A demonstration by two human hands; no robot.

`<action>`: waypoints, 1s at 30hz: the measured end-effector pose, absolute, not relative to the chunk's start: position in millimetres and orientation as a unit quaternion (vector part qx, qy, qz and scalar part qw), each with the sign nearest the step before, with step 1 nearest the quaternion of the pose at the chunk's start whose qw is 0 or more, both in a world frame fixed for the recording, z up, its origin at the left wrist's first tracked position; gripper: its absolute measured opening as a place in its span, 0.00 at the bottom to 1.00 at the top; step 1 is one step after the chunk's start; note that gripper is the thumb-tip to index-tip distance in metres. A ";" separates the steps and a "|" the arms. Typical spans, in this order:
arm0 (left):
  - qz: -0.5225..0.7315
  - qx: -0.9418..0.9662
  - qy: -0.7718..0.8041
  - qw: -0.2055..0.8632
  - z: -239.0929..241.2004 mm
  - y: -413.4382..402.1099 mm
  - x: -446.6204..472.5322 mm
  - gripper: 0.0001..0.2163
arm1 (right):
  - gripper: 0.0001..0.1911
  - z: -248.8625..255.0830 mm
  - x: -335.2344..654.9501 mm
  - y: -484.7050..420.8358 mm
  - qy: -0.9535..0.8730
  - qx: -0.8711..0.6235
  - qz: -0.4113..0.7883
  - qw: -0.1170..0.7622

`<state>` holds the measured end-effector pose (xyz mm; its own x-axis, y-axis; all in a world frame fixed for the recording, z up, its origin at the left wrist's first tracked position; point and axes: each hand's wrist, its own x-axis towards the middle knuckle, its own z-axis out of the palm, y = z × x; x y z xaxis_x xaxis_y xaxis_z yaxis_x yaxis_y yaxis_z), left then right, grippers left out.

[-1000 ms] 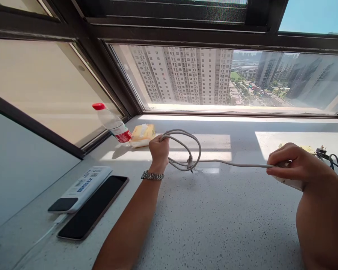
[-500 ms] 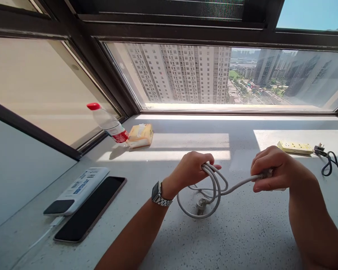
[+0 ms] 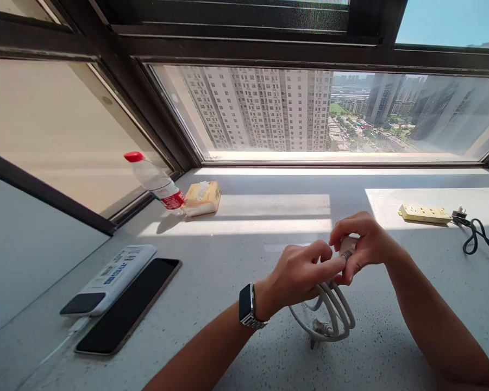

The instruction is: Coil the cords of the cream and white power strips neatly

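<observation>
My left hand [image 3: 299, 274], with a watch on its wrist, is closed around a coiled grey power cable [image 3: 334, 317] whose loops hang down to the speckled counter [image 3: 244, 244]. The cable's plug [image 3: 318, 329] lies inside the coil on the counter. My right hand [image 3: 361, 244] is closed on the pale end piece of the same cable, pressed against my left fingers. Both hands meet above the counter's near middle.
A water bottle [image 3: 155, 182] with a red cap and a yellow tissue pack [image 3: 202, 197] stand at the back left. A phone [image 3: 128, 307] and a white remote-like device [image 3: 110, 279] lie left. A yellow power strip [image 3: 425, 214] and black cord [image 3: 478, 236] lie right, under the window.
My left hand pulled the coil back from the far counter towards me, and my right hand slid along the cable until the two hands met. The straight stretch of cable is now gathered into loops.
</observation>
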<state>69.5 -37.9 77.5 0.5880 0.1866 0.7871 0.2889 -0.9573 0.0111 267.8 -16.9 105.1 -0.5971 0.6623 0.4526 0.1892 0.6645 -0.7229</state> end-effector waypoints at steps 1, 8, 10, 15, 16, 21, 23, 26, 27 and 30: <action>-0.443 -0.885 -0.125 0.067 78.8 -38.4 69.3 0.07 | 0.36 103.2 266.8 -16.0 -0.833 -0.248 0.318 0.378; -0.462 -0.878 -0.102 0.071 82.4 -42.4 71.0 0.09 | 0.49 94.3 256.2 -17.5 -0.792 -0.263 0.339 0.434; -0.464 -0.877 -0.104 0.068 80.2 -43.2 72.1 0.12 | 0.46 91.6 251.9 -17.4 -0.773 -0.277 0.351 0.449; -0.541 -0.821 -0.176 -0.054 76.6 -40.1 72.3 0.09 | 0.40 82.3 240.6 -11.2 -0.725 -0.361 0.371 0.454; -0.555 -0.804 -0.197 -0.083 77.2 -38.3 71.4 0.08 | 0.39 80.6 239.1 -9.6 -0.719 -0.365 0.389 0.446; -0.527 -0.777 -0.337 -0.071 83.7 -24.8 62.8 0.13 | 0.47 77.7 238.3 -11.8 -0.699 -0.318 0.509 0.389; -0.493 -0.779 -0.386 -0.021 84.9 -19.8 58.9 0.14 | 0.53 80.0 236.4 -20.4 -0.698 -0.307 0.540 0.357; -0.452 -0.780 -0.432 0.012 83.9 -15.0 54.9 0.12 | 0.61 84.9 225.8 -37.9 -0.717 -0.321 0.520 0.336; -0.435 -0.781 -0.448 0.006 83.3 -14.1 54.1 0.11 | 0.62 86.1 220.5 -43.0 -0.725 -0.337 0.496 0.338; -0.392 -0.775 -0.495 -0.026 83.3 -12.8 52.1 0.10 | 0.62 85.1 204.7 -50.1 -0.732 -0.403 0.427 0.345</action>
<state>52.1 -12.8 83.3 0.2014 0.7879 0.5819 0.7473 -0.5077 0.4288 204.7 -50.1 85.1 -0.4374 0.8848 0.1604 0.2963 0.3103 -0.9033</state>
